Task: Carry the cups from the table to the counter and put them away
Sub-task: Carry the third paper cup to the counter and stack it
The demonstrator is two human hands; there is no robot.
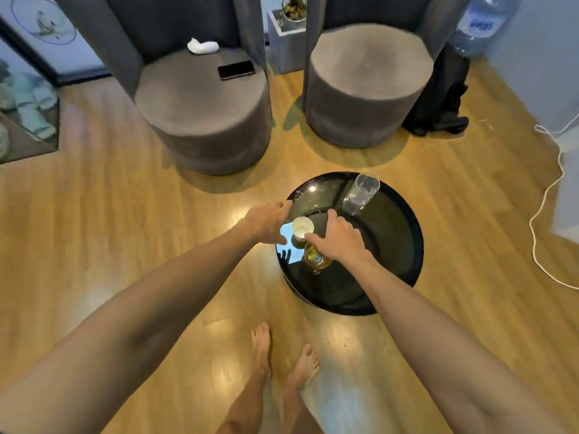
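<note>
Three cups on table (391,245) — two hands reaching.

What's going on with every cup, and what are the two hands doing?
White paper cup: upright on the black table, between the hands.
Amber glass: upright, holds amber liquid, under the right hand.
Clear glass: upright at the far edge, untouched.
Left hand: fingers relaxed, beside the paper cup, holding nothing.
Right hand: fingers spread above the amber glass, no grip visible.
</note>
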